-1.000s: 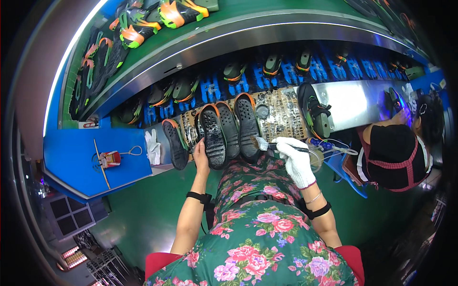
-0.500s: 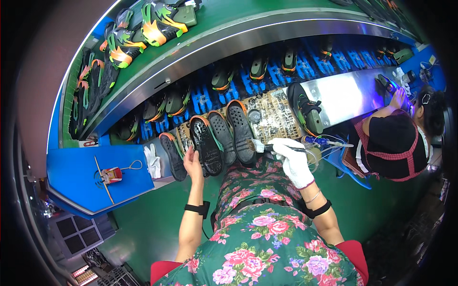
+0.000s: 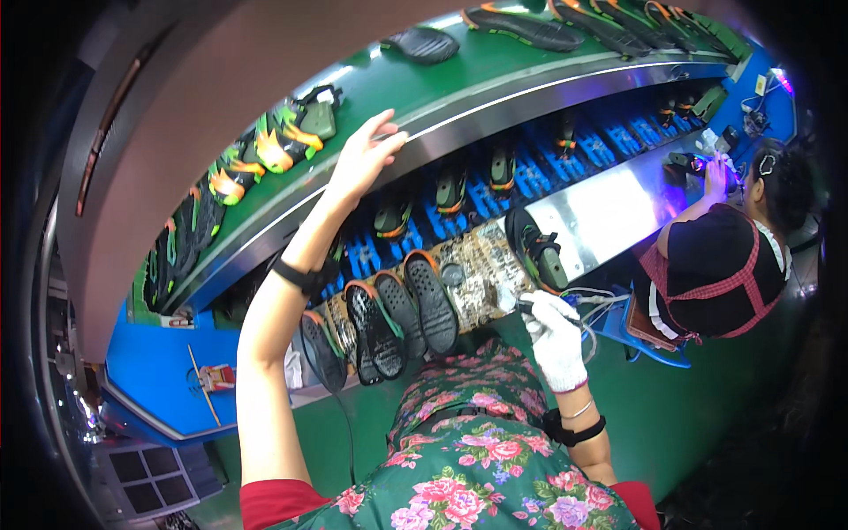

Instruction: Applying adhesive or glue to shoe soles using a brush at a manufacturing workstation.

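My bare left hand (image 3: 364,157) is raised over the metal edge of the upper green belt, fingers apart and nothing in it. In a white knit glove, my right hand (image 3: 556,340) grips a brush (image 3: 507,299) with pale bristles, held over the worktop's right part. Left of the brush, several dark shoe soles with orange rims lie in a row: a perforated sole (image 3: 430,305), another behind it (image 3: 400,314), a glossy, wet-looking sole (image 3: 374,331) and one at the left end (image 3: 323,350). A black strapped shoe (image 3: 535,251) stands beyond the brush.
The upper green belt (image 3: 415,88) carries shoe uppers (image 3: 281,141) and loose soles (image 3: 523,28). Shoes ride on blue racks (image 3: 442,221) below it. A co-worker (image 3: 715,256) sits at the right by the metal table (image 3: 609,212). A blue table (image 3: 168,371) stands at left.
My left hand has gone from beside the soles up and forward to the upper belt. My right hand, still holding the brush, has moved slightly away from the soles. The view has shifted.
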A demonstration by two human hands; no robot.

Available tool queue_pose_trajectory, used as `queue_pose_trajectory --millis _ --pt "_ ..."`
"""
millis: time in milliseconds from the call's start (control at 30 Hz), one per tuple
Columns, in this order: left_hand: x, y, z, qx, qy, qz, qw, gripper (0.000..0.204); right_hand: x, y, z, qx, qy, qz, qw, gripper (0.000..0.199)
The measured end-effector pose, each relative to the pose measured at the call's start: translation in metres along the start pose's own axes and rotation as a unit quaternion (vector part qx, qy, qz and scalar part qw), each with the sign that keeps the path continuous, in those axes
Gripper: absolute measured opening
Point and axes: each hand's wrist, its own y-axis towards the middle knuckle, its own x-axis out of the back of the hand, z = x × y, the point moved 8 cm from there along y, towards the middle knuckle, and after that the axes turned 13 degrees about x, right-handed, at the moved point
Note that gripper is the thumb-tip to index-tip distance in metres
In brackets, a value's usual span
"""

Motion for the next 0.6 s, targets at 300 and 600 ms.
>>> queue_pose_trajectory --millis 300,600 --pt "-0.037 0.165 -0.064 -0.2 0.271 -0.166 0.927 0.068 0.009 -0.026 0.017 0.011 0.057 -0.046 0.997 0.02" --pt "-0.016 0.056 -0.009 -0.035 -0.108 -0.045 0.992 0.02 0.028 -0.021 0.019 0.024 0.085 -0.039 0.995 0.02"
